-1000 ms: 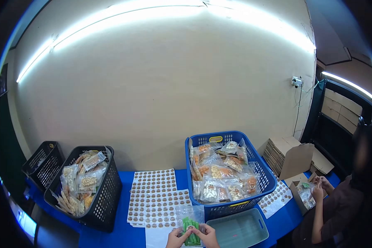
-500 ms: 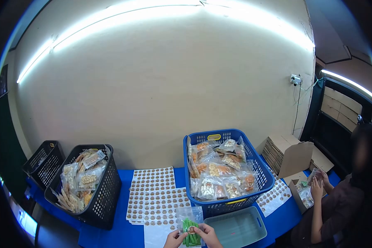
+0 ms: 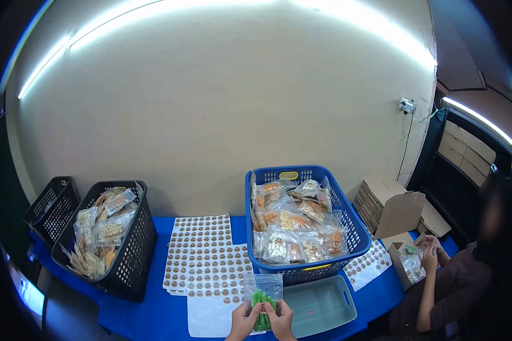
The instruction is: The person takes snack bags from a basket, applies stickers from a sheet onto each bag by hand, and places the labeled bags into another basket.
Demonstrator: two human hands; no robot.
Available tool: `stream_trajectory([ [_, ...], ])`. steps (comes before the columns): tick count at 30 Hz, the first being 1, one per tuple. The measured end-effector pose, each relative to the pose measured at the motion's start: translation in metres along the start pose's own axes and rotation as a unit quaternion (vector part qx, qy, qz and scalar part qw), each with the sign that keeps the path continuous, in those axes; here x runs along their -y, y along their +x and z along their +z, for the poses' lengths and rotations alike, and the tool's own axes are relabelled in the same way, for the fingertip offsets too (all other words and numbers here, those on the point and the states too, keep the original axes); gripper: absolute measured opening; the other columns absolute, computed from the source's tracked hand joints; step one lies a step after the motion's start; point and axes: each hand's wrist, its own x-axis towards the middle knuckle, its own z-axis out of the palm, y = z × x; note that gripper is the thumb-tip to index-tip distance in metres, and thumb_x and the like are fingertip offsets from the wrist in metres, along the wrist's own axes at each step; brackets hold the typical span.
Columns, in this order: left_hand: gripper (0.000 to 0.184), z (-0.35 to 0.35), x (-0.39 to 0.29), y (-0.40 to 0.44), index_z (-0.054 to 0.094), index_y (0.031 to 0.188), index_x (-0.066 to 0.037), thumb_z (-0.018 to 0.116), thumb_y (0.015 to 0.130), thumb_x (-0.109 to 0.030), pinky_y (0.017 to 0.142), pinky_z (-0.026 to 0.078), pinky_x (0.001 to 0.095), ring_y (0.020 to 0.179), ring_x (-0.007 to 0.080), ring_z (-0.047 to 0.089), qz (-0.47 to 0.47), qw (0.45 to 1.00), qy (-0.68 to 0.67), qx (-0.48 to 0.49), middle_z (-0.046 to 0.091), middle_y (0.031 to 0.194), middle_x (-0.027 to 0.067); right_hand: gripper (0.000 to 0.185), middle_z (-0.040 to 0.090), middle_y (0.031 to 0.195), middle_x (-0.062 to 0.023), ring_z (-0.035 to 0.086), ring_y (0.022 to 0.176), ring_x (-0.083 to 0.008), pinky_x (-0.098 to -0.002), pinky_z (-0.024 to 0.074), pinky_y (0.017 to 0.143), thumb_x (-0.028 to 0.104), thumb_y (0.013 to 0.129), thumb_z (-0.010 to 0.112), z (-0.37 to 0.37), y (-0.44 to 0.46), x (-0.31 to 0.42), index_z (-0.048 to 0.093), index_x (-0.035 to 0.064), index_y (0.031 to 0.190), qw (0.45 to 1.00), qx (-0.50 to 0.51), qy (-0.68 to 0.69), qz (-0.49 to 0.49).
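Pinching a green-filled bag [image 3: 263,301], left hand [image 3: 244,319] and right hand [image 3: 281,319], blue table [image 3: 170,310], pale wall [image 3: 210,113].

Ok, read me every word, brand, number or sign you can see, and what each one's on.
No text is readable.
Sticker sheets: round printed labels, too small.
Green-filled pouch: its label is mostly covered by the thumbs.
Bags in the blue basket: some round labels, too blurred.

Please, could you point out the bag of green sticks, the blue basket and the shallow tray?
Bag of green sticks [image 3: 263,297], head view: its filled middle.
Blue basket [image 3: 287,277], head view: its front wall.
Shallow tray [image 3: 323,304], head view: its bare floor.
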Motion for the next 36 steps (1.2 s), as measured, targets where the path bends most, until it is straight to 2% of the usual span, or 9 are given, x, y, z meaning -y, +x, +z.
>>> stream_trajectory([
  [8, 0.023, -0.009, 0.018, -0.002, 0.056, 0.095, 0.004, 0.052, 0.086, -0.017, 0.064, 0.045, 0.0220, 0.074, 0.0087, 0.055, -0.019, 0.996, -0.079, -0.033, 0.060, 0.083, 0.0061, 0.014, 0.059, 0.078, -0.0024, 0.052, 0.074, -0.0051, -0.0194, 0.0413, 0.064, 0.012, 0.081, 0.059, -0.008, 0.008, -0.028, 0.057, -0.0011, 0.084, 0.988, 0.065, 0.114, 0.083],
  [11, 0.029, -0.015, 0.015, 0.000, 0.058, 0.097, 0.003, 0.055, 0.084, -0.022, 0.059, 0.044, 0.0209, 0.065, 0.0075, 0.053, 0.013, 0.999, -0.016, -0.034, 0.061, 0.076, 0.0047, 0.020, 0.059, 0.079, -0.0032, 0.053, 0.076, -0.0067, -0.0201, 0.0423, 0.067, 0.015, 0.079, 0.062, -0.002, 0.008, -0.009, 0.057, -0.0012, 0.089, 0.988, 0.131, 0.041, 0.066],
  [14, 0.025, -0.013, -0.010, 0.002, 0.062, 0.085, 0.003, 0.059, 0.081, -0.022, 0.053, 0.043, 0.0221, 0.057, 0.0067, 0.052, 0.036, 0.995, 0.042, -0.077, 0.060, 0.064, 0.0044, 0.026, 0.060, 0.081, -0.0040, 0.055, 0.078, -0.0082, -0.0214, 0.0434, 0.070, 0.018, 0.076, 0.065, 0.002, 0.000, -0.006, 0.056, -0.0012, 0.092, 0.987, 0.137, 0.030, 0.076],
  [15, 0.025, -0.018, -0.016, 0.002, 0.061, 0.079, 0.004, 0.058, 0.081, -0.020, 0.055, 0.043, 0.0230, 0.062, 0.0073, 0.054, 0.013, 0.988, 0.141, -0.064, 0.061, 0.067, 0.0060, 0.027, 0.061, 0.082, -0.0057, 0.055, 0.077, -0.0092, -0.0232, 0.0442, 0.070, 0.018, 0.075, 0.066, 0.001, 0.000, -0.005, 0.057, -0.0022, 0.091, 0.987, 0.135, 0.018, 0.083],
  [25, 0.034, -0.024, 0.006, 0.017, 0.060, 0.071, 0.002, 0.059, 0.081, -0.031, 0.044, 0.036, 0.0263, 0.049, 0.0077, 0.047, 0.050, 0.994, 0.081, -0.049, 0.054, 0.053, 0.0077, 0.018, 0.059, 0.080, -0.0033, 0.053, 0.073, -0.0059, -0.0200, 0.0426, 0.064, 0.014, 0.080, 0.061, -0.006, 0.006, 0.007, 0.055, -0.0014, 0.088, 0.979, 0.178, -0.099, -0.021],
  [28, 0.036, -0.031, 0.004, 0.023, 0.059, 0.070, 0.002, 0.058, 0.081, -0.033, 0.044, 0.034, 0.0265, 0.050, 0.0077, 0.045, 0.086, 0.988, 0.125, 0.001, 0.053, 0.054, 0.0087, 0.017, 0.059, 0.080, -0.0030, 0.053, 0.073, -0.0067, -0.0213, 0.0426, 0.064, 0.014, 0.082, 0.058, -0.010, 0.010, -0.005, 0.055, -0.0011, 0.090, 0.985, 0.174, -0.021, -0.002],
  [30, 0.029, -0.033, -0.006, 0.027, 0.060, 0.076, 0.002, 0.055, 0.084, -0.026, 0.053, 0.040, 0.0234, 0.059, 0.0087, 0.052, 0.063, 0.993, 0.095, 0.016, 0.058, 0.064, 0.0067, 0.018, 0.060, 0.080, -0.0039, 0.055, 0.073, -0.0093, -0.0241, 0.0442, 0.065, 0.014, 0.081, 0.058, -0.007, 0.011, -0.005, 0.056, -0.0011, 0.092, 0.986, 0.136, 0.081, 0.056],
  [32, 0.025, -0.027, -0.023, 0.036, 0.061, 0.080, 0.001, 0.053, 0.085, -0.022, 0.058, 0.043, 0.0225, 0.063, 0.0099, 0.055, 0.071, 0.997, -0.013, -0.027, 0.060, 0.067, 0.0053, 0.024, 0.060, 0.084, -0.0033, 0.054, 0.076, -0.0090, -0.0240, 0.0437, 0.068, 0.016, 0.080, 0.060, -0.011, 0.015, -0.008, 0.054, 0.0009, 0.097, 0.985, 0.160, 0.026, 0.063],
  [36, 0.020, -0.038, -0.020, 0.050, 0.061, 0.081, 0.001, 0.050, 0.086, -0.015, 0.063, 0.045, 0.0228, 0.071, 0.0103, 0.057, 0.084, 0.995, 0.019, -0.052, 0.062, 0.075, 0.0053, 0.032, 0.058, 0.088, -0.0045, 0.053, 0.077, -0.0094, -0.0241, 0.0429, 0.068, 0.020, 0.076, 0.065, -0.014, 0.027, -0.016, 0.055, 0.0014, 0.099, 0.986, 0.160, -0.046, 0.000],
])
